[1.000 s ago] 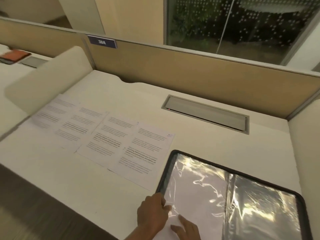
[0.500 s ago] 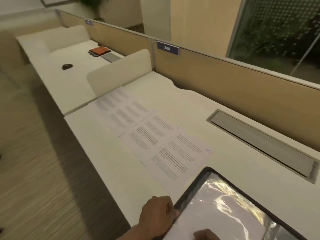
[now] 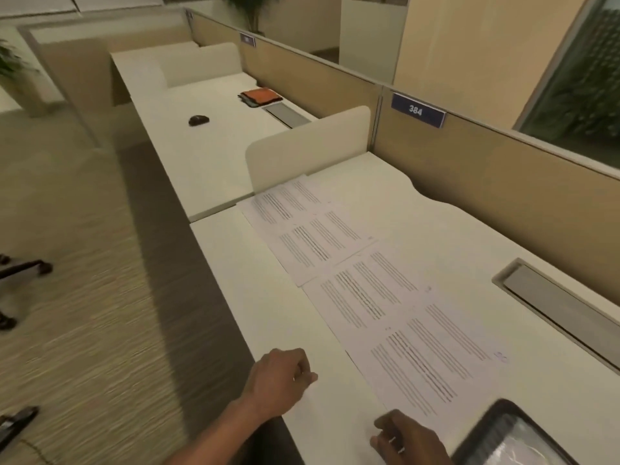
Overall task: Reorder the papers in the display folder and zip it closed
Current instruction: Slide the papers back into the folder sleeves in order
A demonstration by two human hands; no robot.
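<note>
The left hand (image 3: 281,380) lies near the front edge of the desk (image 3: 255,297), its fingers curled in and the thumb close against the forefinger. Whether it pinches a sheet I cannot tell, white on white as it is. The right hand (image 3: 409,437) sits low at the bottom of the view, fingers bent down toward the desk top, bands glinting on two of them. I cannot tell if it holds anything either.

Just beside the right hand, in the bottom right corner, is the folder (image 3: 513,434). It is black-edged with a shiny plastic sleeve, and only its corner is in sight, lying flat on the desk. From near that corner a row of printed papers (image 3: 369,290) runs away across the desk, edges overlapping, as far as the low white divider (image 3: 308,146).

Behind them a grey cable hatch (image 3: 563,310) is set into the desk, under a tan partition (image 3: 503,196) with a blue number plate (image 3: 417,110) reading 384. On the next desk over lie a dark mouse (image 3: 198,120) and an orange pouch (image 3: 260,95). Black chair legs (image 3: 23,266) stand on the carpet to the left.
</note>
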